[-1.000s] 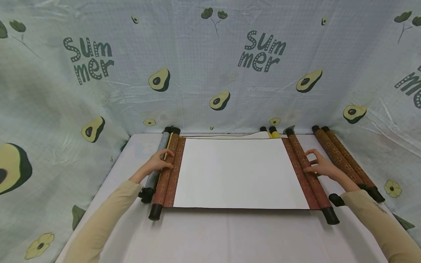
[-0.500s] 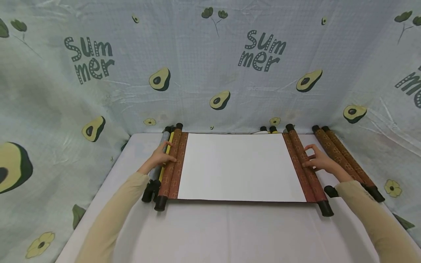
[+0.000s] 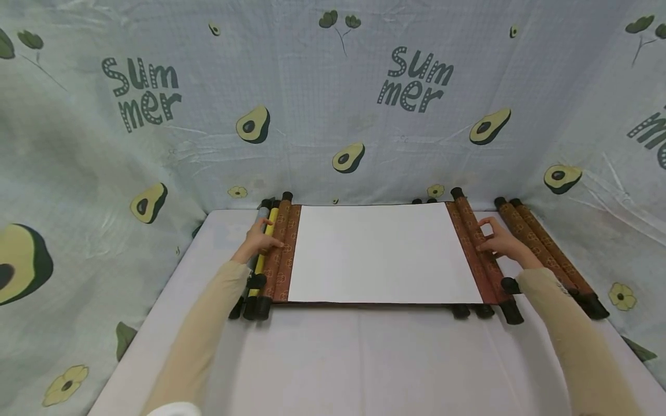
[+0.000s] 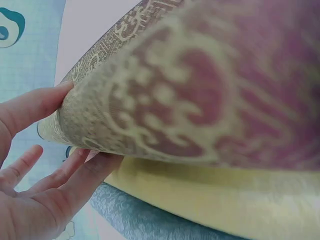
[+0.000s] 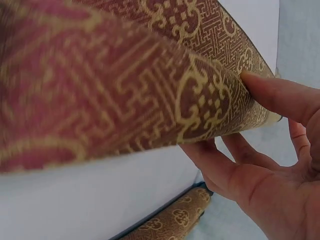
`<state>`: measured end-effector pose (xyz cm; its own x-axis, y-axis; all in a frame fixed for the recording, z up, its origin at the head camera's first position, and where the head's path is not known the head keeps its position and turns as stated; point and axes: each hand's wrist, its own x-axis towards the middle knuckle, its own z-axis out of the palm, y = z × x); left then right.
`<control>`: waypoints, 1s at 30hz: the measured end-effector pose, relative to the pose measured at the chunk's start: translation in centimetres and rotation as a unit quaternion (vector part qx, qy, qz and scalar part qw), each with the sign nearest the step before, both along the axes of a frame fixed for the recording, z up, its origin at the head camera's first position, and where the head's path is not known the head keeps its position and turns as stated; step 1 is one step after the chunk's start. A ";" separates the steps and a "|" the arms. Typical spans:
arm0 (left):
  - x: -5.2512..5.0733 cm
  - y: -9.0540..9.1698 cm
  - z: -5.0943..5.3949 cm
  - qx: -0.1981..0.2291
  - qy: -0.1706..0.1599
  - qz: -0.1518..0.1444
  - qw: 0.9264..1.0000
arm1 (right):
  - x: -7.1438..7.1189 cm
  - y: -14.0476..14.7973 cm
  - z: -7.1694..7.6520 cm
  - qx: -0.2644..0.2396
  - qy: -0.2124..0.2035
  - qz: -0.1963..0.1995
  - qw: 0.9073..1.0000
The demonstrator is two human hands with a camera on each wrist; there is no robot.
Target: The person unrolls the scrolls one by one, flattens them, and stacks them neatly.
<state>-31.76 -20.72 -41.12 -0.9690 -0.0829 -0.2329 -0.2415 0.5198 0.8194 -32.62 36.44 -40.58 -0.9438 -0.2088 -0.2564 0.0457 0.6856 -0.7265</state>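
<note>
A hanging scroll with a blank white sheet is spread between two red-brown patterned rollers with black end knobs. My left hand grips the left roller, thumb on top and fingers underneath in the left wrist view. At the other end, my right hand grips the right roller the same way. Close beside the left roller lie a yellow scroll and a grey-blue scroll. Black knobs show below the sheet's front edge at right; what they belong to is mostly hidden.
Two brown patterned scrolls lie side by side along the table's right edge. The white table ends at the back against a hanging cloth printed with avocados. Another cloth side stands at the left and right.
Both hands have moved the scroll away toward the back cloth. More of the yellow scroll shows at left, and black knobs have come into view under the front edge at right.
</note>
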 end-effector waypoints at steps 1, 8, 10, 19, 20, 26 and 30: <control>-0.3 0.1 -0.1 0.001 -0.004 0.007 1.000 | -0.2 0.0 -0.1 0.003 0.002 -0.003 1.000; -8.5 -3.7 -9.4 0.003 0.039 0.041 0.998 | -1.4 0.2 -1.3 -0.003 0.018 -0.032 0.999; -9.4 -3.9 -10.1 -0.002 0.020 0.043 0.999 | -2.0 0.9 -2.1 -0.026 0.027 -0.028 0.999; -1.8 0.3 -1.5 0.015 -0.002 0.059 0.998 | -1.6 -0.4 -1.9 0.010 0.034 -0.074 0.997; -1.2 0.5 -1.1 0.015 0.003 0.057 0.998 | -1.6 -0.5 -2.0 0.016 0.035 -0.078 0.996; -1.5 0.4 -1.5 -0.002 0.007 0.060 0.998 | -1.9 -0.2 -3.0 0.020 0.046 -0.090 0.995; -6.2 -2.1 -7.4 -0.026 0.063 0.041 0.997 | -1.6 -0.4 -3.2 0.016 0.048 -0.089 0.995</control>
<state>-37.95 -22.82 -48.56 -0.9798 -0.1711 -0.1032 -0.1815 0.5461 0.8178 -34.24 36.07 -43.75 -0.9854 -0.0284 -0.1680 0.1011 0.6962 -0.7107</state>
